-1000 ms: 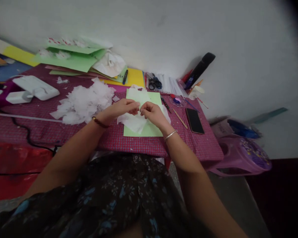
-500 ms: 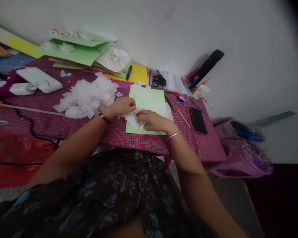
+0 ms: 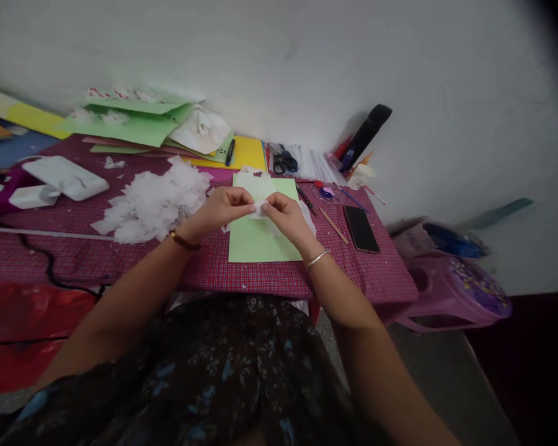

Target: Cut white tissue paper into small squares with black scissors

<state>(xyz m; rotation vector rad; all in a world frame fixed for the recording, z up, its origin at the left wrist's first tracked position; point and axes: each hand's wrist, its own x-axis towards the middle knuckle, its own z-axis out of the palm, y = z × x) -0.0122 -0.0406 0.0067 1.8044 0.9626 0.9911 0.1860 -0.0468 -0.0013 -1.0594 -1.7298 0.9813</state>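
Between my two hands is a small piece of white tissue paper, held above a light green sheet. My left hand pinches its left side with thumb and forefinger. On the other side my right hand pinches it in the same way, the fingertips nearly meeting. More white tissue lies on the green sheet behind and beside my hands, partly hidden by them. A heap of torn white tissue pieces rests on the table just left of the sheet.
Right of the sheet lie a black pen, a wooden stick and a phone. Scissors and folded green papers are along the wall. A white charger sits left. A pink stool stands beyond the table's right edge.
My hands have come together and now both pinch the small tissue piece, lifted off the green sheet. Before, my right hand was spread over tissue on the sheet. The view has tilted slightly.
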